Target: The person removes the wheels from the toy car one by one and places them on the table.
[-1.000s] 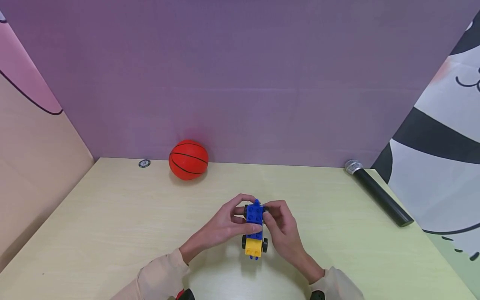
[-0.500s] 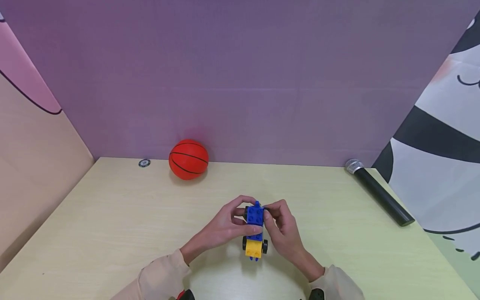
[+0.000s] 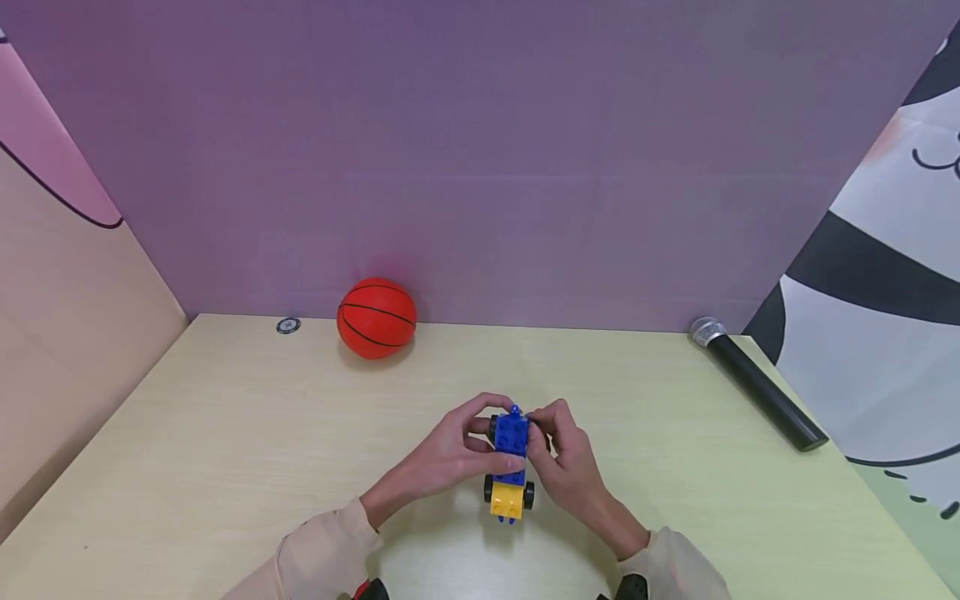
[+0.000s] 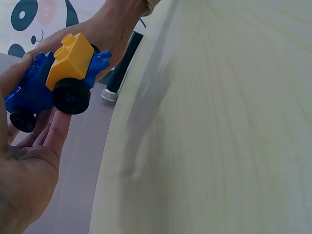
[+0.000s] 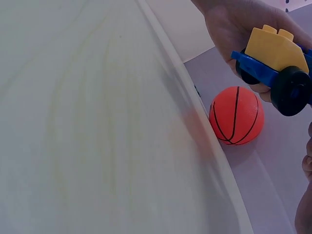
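The blue-and-yellow plastic block vehicle with black wheels [image 3: 510, 479] is held above the pale wood-grain desk [image 3: 300, 467]. The left hand [image 3: 457, 451], at its 9 o'clock, grips the body, thumb across the top. The right hand [image 3: 567, 463], at 3 o'clock, pinches the 1-o'clock corner; the wheel there is mostly hidden. Versus one second ago, the vehicle sits slightly closer to 6 o'clock, grips maintained: work at that corner appears unfinished.
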`<state>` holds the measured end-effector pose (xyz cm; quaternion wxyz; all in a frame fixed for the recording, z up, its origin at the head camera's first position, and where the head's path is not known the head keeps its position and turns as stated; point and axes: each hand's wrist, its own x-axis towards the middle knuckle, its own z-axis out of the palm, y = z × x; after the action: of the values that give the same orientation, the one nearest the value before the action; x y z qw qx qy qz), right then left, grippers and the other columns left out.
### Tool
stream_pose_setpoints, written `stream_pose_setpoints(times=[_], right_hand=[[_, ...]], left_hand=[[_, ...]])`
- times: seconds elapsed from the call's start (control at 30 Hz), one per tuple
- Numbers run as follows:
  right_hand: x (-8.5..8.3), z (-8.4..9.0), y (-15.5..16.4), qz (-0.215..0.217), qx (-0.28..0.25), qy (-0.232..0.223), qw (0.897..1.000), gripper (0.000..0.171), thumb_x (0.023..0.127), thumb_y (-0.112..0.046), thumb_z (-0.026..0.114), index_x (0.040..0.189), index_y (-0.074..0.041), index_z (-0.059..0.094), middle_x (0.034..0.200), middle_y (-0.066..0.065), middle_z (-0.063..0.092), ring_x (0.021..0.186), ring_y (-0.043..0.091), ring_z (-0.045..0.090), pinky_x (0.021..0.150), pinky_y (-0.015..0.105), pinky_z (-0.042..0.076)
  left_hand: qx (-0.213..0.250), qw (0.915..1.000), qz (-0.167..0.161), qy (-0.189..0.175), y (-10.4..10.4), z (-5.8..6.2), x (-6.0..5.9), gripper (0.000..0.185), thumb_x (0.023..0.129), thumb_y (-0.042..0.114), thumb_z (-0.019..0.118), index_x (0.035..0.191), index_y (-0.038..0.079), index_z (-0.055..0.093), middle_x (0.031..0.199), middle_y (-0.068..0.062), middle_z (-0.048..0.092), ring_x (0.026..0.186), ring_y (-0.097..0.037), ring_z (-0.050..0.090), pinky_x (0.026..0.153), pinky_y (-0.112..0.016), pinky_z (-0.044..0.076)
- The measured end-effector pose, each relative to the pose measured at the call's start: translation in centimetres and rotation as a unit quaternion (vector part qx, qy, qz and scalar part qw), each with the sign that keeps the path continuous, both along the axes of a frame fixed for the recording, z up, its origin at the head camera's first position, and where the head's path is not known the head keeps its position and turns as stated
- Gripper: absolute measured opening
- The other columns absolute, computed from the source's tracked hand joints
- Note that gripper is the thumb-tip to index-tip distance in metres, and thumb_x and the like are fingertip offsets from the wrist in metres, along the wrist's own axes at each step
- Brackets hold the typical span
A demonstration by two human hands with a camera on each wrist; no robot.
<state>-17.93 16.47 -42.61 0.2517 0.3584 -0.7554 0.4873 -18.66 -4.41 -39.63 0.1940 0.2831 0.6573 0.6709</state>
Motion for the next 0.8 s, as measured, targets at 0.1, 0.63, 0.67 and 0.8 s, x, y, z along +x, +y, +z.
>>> stream_pose_setpoints(times=[0.1, 0.63, 0.67, 0.8], right_hand=[[0.0, -0.05, 0.01, -0.004, 0.007, -0.006, 1.0, 0.023, 0.09, 0.014, 0.048, 0.108, 0.001, 0.049, 0.088, 0.005, 0.061, 0.071, 0.011, 0.052, 0.056, 0.024, 0.039], [0.62, 0.11, -0.48, 0.022, -0.071, -0.079, 0.994, 0.026, 0.1, 0.015, 0.048, 0.124, 0.006, 0.051, 0.099, 0.012, 0.064, 0.085, 0.015, 0.064, 0.079, 0.023, 0.057], [0.66, 0.12, -0.51, 0.021, -0.08, -0.08, 0.993, 0.026, 0.1, 0.016, 0.049, 0.124, 0.006, 0.052, 0.099, 0.012, 0.065, 0.084, 0.015, 0.065, 0.078, 0.023, 0.058], [0.73, 0.06, -0.56, 0.025, -0.092, -0.077, 0.992, 0.024, 0.099, 0.017, 0.05, 0.12, 0.006, 0.054, 0.102, 0.012, 0.068, 0.084, 0.014, 0.067, 0.077, 0.024, 0.058]], left_hand=[[0.0, 1.0, 0.002, 0.003, 0.05, -0.15, 0.01, 0.056, 0.093, 0.021, 0.078, 0.14, 0.012, 0.05, 0.114, -0.011, 0.069, 0.094, -0.026, 0.075, 0.087, -0.04, 0.06], [0.03, 0.9993, 0.014, 0.017, -0.2, -0.19, -0.14, 0.057, 0.094, 0.015, 0.077, 0.142, 0.007, 0.047, 0.113, -0.015, 0.07, 0.094, -0.029, 0.075, 0.087, -0.041, 0.06], [0.031, 0.9993, 0.014, 0.018, -0.18, -0.13, -0.13, 0.058, 0.094, 0.014, 0.076, 0.143, 0.006, 0.047, 0.114, -0.015, 0.07, 0.095, -0.029, 0.075, 0.087, -0.042, 0.06], [0.034, 0.9991, 0.015, 0.018, -0.17, -0.08, -0.13, 0.059, 0.093, 0.013, 0.077, 0.143, 0.004, 0.046, 0.113, -0.015, 0.07, 0.094, -0.029, 0.075, 0.086, -0.042, 0.06]])
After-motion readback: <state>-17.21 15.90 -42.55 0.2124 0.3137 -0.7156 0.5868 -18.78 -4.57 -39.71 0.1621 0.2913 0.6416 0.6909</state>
